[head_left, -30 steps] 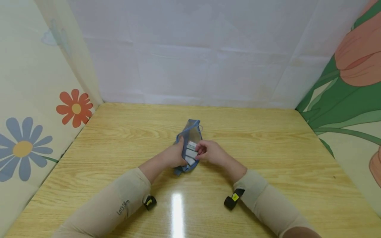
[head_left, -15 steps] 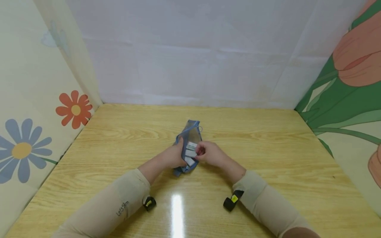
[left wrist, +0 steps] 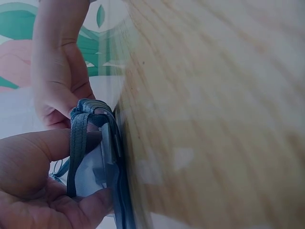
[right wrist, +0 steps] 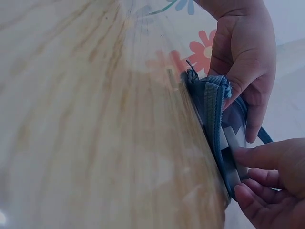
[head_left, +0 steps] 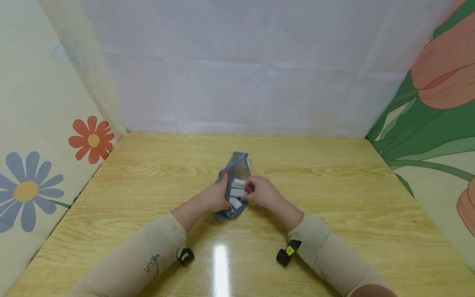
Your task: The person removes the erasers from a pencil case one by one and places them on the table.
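A blue mesh zip pouch [head_left: 241, 166] lies on the table with its zipped mouth open. Several white rectangular blocks [head_left: 238, 192] sit in a row inside it; their exact kind cannot be made out. My left hand [head_left: 217, 194] grips the pouch's left side, and in the left wrist view its thumb [left wrist: 59, 144] reaches in behind the zipper edge. At the pouch's right side, my right hand [head_left: 261, 191] has curled fingers and pinches the end of one white block [right wrist: 233, 145]. The pouch edge partly hides those fingertips.
The wood-grain table [head_left: 334, 177] runs back to a white cloth backdrop [head_left: 237, 70]. Flower-printed panels [head_left: 33, 103] stand on both sides. A small black camera [head_left: 186, 256] is strapped at each wrist.
Both hands and the pouch hold nearly the same place. The lowest block seems to have shifted slightly. The head view has tilted a little, so the table sits lower in it.
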Action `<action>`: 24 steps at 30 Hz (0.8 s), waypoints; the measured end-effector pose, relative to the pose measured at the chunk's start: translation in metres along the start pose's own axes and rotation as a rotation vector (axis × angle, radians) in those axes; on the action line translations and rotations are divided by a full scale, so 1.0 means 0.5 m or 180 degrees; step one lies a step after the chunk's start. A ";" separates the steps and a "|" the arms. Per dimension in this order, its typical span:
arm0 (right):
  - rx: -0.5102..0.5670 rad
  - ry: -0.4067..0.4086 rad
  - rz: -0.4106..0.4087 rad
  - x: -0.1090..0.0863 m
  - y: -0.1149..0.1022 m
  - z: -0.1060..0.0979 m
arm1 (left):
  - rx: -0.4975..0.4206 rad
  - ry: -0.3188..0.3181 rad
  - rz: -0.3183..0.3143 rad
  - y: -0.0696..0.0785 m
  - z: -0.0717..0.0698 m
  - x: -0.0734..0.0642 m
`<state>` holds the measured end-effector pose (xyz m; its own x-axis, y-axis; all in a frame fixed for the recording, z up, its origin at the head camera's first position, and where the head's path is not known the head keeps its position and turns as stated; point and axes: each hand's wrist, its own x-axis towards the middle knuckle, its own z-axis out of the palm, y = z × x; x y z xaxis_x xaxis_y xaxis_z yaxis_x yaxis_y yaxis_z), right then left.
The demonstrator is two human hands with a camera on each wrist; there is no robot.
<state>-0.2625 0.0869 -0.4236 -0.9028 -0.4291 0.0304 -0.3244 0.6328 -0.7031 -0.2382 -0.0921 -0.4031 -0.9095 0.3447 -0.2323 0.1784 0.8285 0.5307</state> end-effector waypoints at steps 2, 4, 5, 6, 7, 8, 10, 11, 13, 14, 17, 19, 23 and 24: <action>-0.0064 0.0013 0.0011 0.000 0.000 0.000 | -0.0018 -0.0022 -0.0017 -0.001 0.001 0.000; -0.0082 0.0005 0.0008 0.000 0.000 0.000 | -0.0028 -0.0038 -0.0042 -0.002 0.001 0.000; -0.0081 -0.0003 -0.0001 0.000 0.001 0.000 | -0.0039 -0.0045 -0.0051 -0.003 0.002 0.000; -0.0080 -0.0015 -0.0011 -0.001 0.002 0.001 | -0.0045 -0.0048 -0.0055 -0.004 0.002 0.001; -0.0078 -0.0028 -0.0021 -0.001 0.003 0.002 | -0.0058 -0.0052 -0.0062 -0.005 0.003 0.001; -0.0065 -0.0040 -0.0029 -0.001 0.003 0.002 | -0.0066 -0.0055 -0.0057 -0.005 0.003 0.001; -0.0038 -0.0053 -0.0046 -0.002 0.002 0.003 | -0.0096 -0.0062 -0.0071 -0.007 0.003 0.002; -0.0025 -0.0050 -0.0048 -0.002 0.002 0.003 | -0.0108 -0.0066 -0.0071 -0.006 0.003 0.002; -0.0014 -0.0036 -0.0036 -0.002 0.000 0.004 | -0.0127 -0.0071 -0.0082 -0.006 0.001 0.002; -0.0014 -0.0029 -0.0030 -0.003 -0.001 0.003 | -0.0128 -0.0074 -0.0089 -0.005 0.001 0.001; -0.0016 -0.0022 -0.0018 -0.003 -0.003 0.003 | -0.0112 -0.0073 -0.0103 -0.003 -0.001 0.001; -0.0020 -0.0036 0.0004 -0.004 -0.004 0.002 | -0.0087 -0.0071 -0.0104 -0.003 -0.001 0.001; -0.0004 -0.0051 0.0007 -0.005 -0.003 0.000 | -0.0063 -0.0071 -0.0097 -0.002 -0.001 0.001; -0.0001 -0.0042 -0.0006 -0.005 -0.002 0.000 | -0.0065 -0.0075 -0.0100 -0.002 -0.001 0.001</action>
<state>-0.2599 0.0878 -0.4230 -0.8984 -0.4386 0.0223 -0.3261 0.6322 -0.7028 -0.2392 -0.0928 -0.4033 -0.9054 0.3292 -0.2682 0.1420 0.8299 0.5395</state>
